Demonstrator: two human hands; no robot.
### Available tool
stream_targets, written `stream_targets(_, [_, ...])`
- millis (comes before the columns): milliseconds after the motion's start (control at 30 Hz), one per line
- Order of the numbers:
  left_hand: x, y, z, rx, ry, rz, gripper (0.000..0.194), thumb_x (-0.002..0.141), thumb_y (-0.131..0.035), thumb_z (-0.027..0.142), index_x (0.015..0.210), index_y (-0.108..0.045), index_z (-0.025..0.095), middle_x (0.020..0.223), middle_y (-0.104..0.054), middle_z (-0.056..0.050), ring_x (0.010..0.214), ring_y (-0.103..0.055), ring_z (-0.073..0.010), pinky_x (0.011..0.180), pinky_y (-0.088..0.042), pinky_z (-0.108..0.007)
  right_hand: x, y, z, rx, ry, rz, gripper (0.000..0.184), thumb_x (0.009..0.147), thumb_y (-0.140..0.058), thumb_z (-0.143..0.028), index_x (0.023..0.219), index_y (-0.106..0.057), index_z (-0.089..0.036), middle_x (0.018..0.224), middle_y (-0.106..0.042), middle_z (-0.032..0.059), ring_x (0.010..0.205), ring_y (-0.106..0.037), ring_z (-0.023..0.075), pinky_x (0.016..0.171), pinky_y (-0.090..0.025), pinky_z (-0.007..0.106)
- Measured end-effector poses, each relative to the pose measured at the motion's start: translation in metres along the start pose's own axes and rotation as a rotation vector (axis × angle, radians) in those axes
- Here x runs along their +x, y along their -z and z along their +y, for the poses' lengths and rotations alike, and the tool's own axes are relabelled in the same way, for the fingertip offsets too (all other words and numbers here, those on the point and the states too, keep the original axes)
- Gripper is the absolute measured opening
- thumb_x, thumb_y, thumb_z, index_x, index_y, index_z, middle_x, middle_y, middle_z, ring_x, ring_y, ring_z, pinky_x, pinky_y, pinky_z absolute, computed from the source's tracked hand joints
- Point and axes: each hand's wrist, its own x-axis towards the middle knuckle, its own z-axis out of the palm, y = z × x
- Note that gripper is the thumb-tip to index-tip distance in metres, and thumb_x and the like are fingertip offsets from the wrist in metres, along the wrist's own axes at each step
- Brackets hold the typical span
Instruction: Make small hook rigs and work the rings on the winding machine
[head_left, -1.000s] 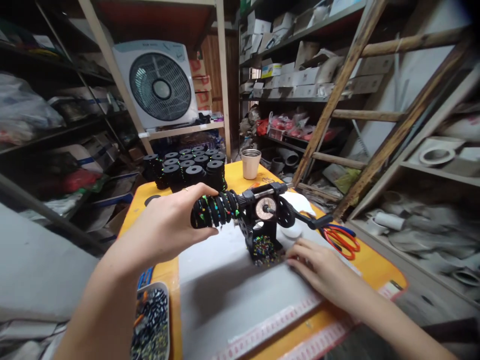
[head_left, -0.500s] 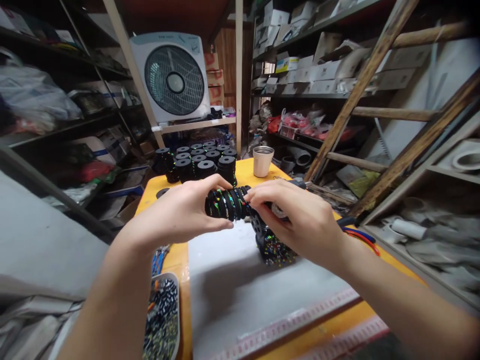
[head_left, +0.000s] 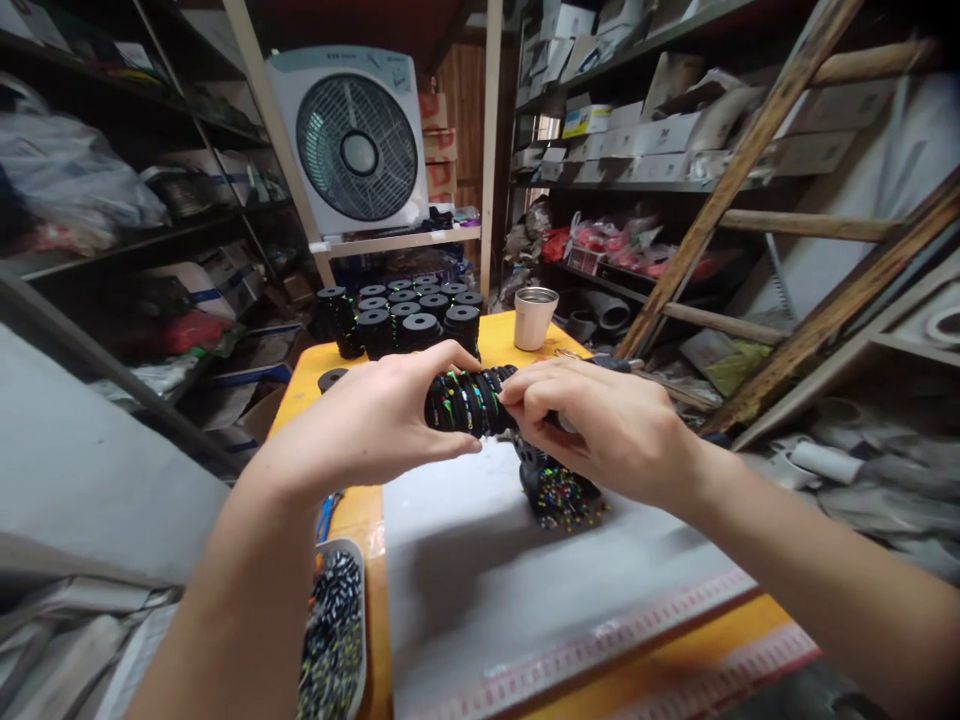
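Yellow table point(head_left: 495, 340), left hand point(head_left: 382, 412) curled around black spool point(head_left: 466, 403), right hand point(head_left: 604, 422) bent against its end, grip unclear

Spool point(head_left: 469, 402): matt plastic by look. Loose multicoloured beads point(head_left: 566, 495): glossy. Dark beads point(head_left: 335, 590): shiny, smooth. Cup point(head_left: 534, 325): matt outside, metal inside. Tabletop point(head_left: 499, 338): slight sheen. Ladder point(head_left: 814, 226): rough wood. Box fan point(head_left: 358, 152): plastic.
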Motion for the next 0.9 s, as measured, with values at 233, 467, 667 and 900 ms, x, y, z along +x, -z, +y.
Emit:
stream_targets(233, [-0.001, 0.002, 0.002, 0.014, 0.006, 0.003, 0.05, 0.073, -0.066, 0.047, 0.119, -0.048, 0.039, 0.084, -0.062, 0.009, 0.061, -0.05, -0.0102, 0.055, -0.035, -0.022, 0.001, 0.008, 0.004, -0.012, -0.077, -0.021, 0.009, 0.088, -0.05, -0.01, 0.085, -0.049, -0.018, 0.085, -0.065, 0.0026, 0.074, -0.062, 0.0113, 0.066, -0.049, 0.022])
stream_targets(467, [-0.001, 0.001, 0.0, -0.001, -0.015, 0.0, 0.049, 0.074, -0.066, 0.045, 0.119, -0.048, 0.037, 0.087, -0.061, 0.008, 0.067, -0.052, -0.0118, 0.058, -0.036, -0.023, 0.004, 0.013, 0.009, 0.015, -0.123, -0.129, 0.008, 0.091, -0.05, -0.019, 0.084, -0.055, -0.018, 0.082, -0.064, 0.0021, 0.073, -0.061, 0.0114, 0.066, -0.048, 0.021])
stream_targets(667, [-0.001, 0.001, 0.001, 0.002, -0.008, -0.004, 0.05, 0.074, -0.066, 0.047, 0.119, -0.048, 0.036, 0.084, -0.06, 0.007, 0.066, -0.051, -0.0118, 0.058, -0.035, -0.023, 0.003, 0.012, 0.012, 0.049, -0.135, -0.127, 0.007, 0.09, -0.051, -0.019, 0.084, -0.054, -0.018, 0.083, -0.064, 0.0014, 0.074, -0.061, 0.011, 0.066, -0.048, 0.02])
stream_targets(900, [-0.001, 0.001, 0.001, 0.002, -0.02, 0.004, 0.049, 0.074, -0.065, 0.046, 0.12, -0.048, 0.037, 0.09, -0.061, 0.007, 0.069, -0.053, -0.0125, 0.059, -0.036, -0.024, 0.0, 0.011, 0.013, 0.013, -0.076, -0.116, 0.004, 0.092, -0.049, -0.017, 0.088, -0.051, -0.019, 0.095, -0.065, 0.0019, 0.083, -0.063, 0.0119, 0.072, -0.051, 0.022])
